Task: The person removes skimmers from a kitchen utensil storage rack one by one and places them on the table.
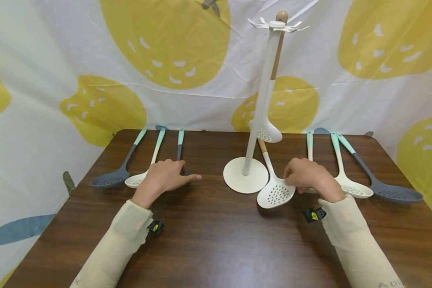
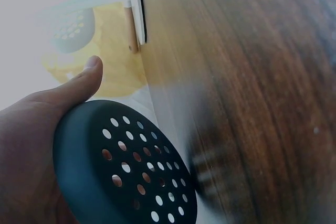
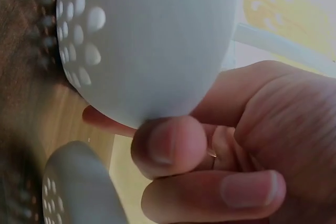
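Note:
In the head view my left hand (image 1: 165, 175) is over the head of a dark grey skimmer with a mint-tipped handle (image 1: 180, 138). The left wrist view shows the perforated dark skimmer head (image 2: 131, 150) against the hand, thumb stretched out away from it and the other fingers mostly hidden behind. My right hand (image 1: 309, 176) has its fingertips at the right rim of a white skimmer (image 1: 273, 192) with a wooden handle, lying beside a white stand (image 1: 243, 180). In the right wrist view the fingers (image 3: 170, 145) pinch that white head's edge (image 3: 157, 40).
Another white skimmer (image 1: 268, 132) hangs from the stand's hook ring (image 1: 277, 26). At left lie a dark grey skimmer (image 1: 111, 178) and a white skimmer (image 1: 133, 181). Right of the right hand lie white skimmers, one (image 1: 353, 187) fully visible, and a dark grey skimmer (image 1: 396, 192). A lemon-print cloth hangs behind.

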`<state>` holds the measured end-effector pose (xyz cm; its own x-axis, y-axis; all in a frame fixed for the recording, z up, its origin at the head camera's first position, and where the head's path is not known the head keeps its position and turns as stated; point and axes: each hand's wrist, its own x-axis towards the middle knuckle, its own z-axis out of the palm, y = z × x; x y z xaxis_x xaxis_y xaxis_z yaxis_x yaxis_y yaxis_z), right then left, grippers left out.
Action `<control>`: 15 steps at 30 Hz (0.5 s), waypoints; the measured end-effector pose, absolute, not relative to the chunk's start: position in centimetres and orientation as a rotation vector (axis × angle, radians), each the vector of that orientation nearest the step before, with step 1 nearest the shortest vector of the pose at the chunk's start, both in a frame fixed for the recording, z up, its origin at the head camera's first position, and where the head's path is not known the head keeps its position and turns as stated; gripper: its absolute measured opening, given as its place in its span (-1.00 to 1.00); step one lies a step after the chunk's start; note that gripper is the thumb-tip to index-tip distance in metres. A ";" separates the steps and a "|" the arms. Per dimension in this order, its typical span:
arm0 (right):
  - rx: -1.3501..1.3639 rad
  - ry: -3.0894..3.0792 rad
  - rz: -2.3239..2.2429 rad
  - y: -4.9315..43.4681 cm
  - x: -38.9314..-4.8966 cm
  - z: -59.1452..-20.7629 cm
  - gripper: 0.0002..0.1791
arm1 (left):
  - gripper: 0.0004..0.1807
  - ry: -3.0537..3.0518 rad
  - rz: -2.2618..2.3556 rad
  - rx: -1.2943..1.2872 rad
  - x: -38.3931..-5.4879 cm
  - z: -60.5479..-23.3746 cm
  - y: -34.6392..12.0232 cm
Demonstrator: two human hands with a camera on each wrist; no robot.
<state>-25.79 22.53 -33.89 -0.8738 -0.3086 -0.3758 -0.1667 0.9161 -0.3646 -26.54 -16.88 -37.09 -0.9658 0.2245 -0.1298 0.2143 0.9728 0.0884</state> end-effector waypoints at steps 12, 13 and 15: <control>-0.395 2.608 -0.548 23.3 -25.9 -33.6 -0.63 | 0.01 2.977 0.102 0.333 -26.6 -36.8 -16.9; -0.394 2.612 -0.545 23.4 -25.9 -33.6 -0.63 | 0.02 2.976 0.099 0.333 -26.5 -36.8 -16.8; -0.394 2.632 -0.533 23.5 -26.0 -33.4 -0.63 | 0.05 2.983 0.084 0.327 -26.5 -36.6 -16.7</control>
